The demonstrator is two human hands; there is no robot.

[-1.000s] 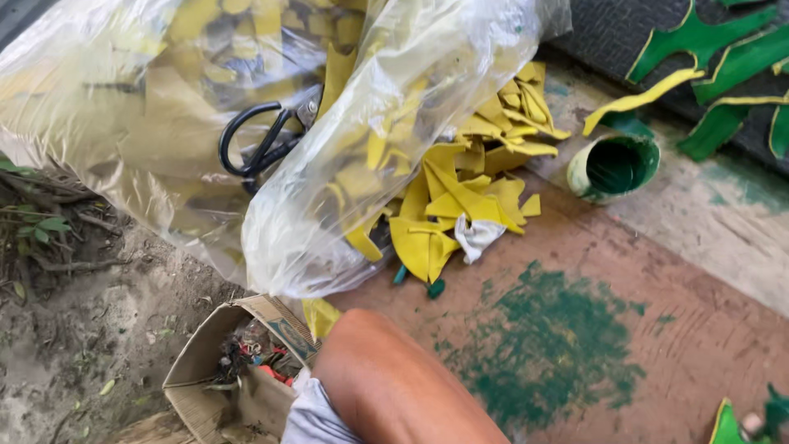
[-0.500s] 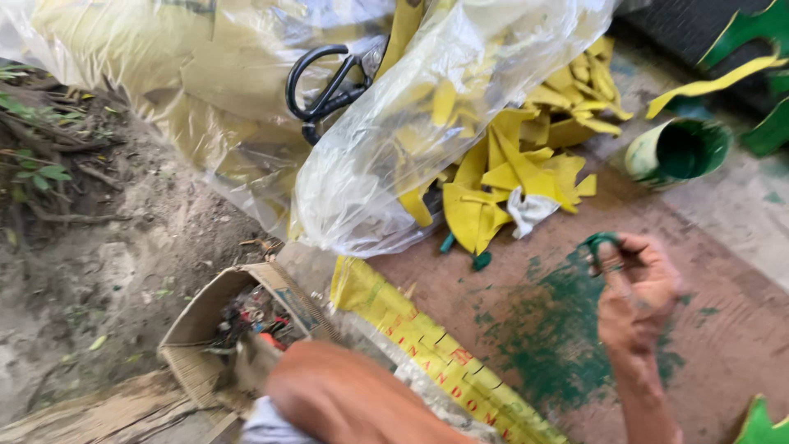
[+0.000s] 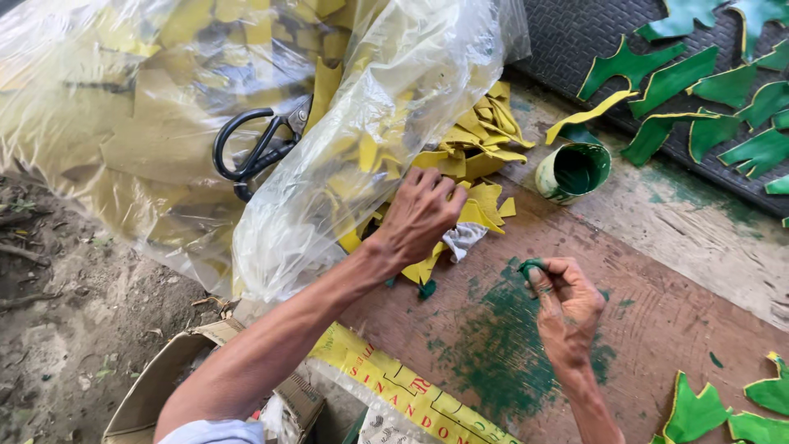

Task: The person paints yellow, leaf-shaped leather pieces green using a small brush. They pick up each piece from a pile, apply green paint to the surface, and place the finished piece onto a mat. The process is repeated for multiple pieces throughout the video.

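My left hand (image 3: 419, 215) reaches into a heap of yellow cut pieces (image 3: 481, 152) that spills from a clear plastic bag (image 3: 362, 123); its fingers rest on the pieces, grip unclear. My right hand (image 3: 565, 302) is pinched shut on a small green brush or sponge (image 3: 528, 267), held just above a green paint stain (image 3: 501, 345) on the brown wooden board (image 3: 682, 304). A small cup of green paint (image 3: 573, 171) stands beyond the right hand.
Black-handled scissors (image 3: 255, 152) lie on the plastic bag. Green-painted leaf shapes (image 3: 699, 90) dry on a dark mat at top right, more leaf shapes (image 3: 731, 407) at bottom right. A cardboard box (image 3: 177, 374) and bare soil (image 3: 57, 329) sit at left.
My left arm has stretched forward from the bottom edge to the yellow pieces. My right hand with the green tool stays over the stain. The view has shifted slightly.
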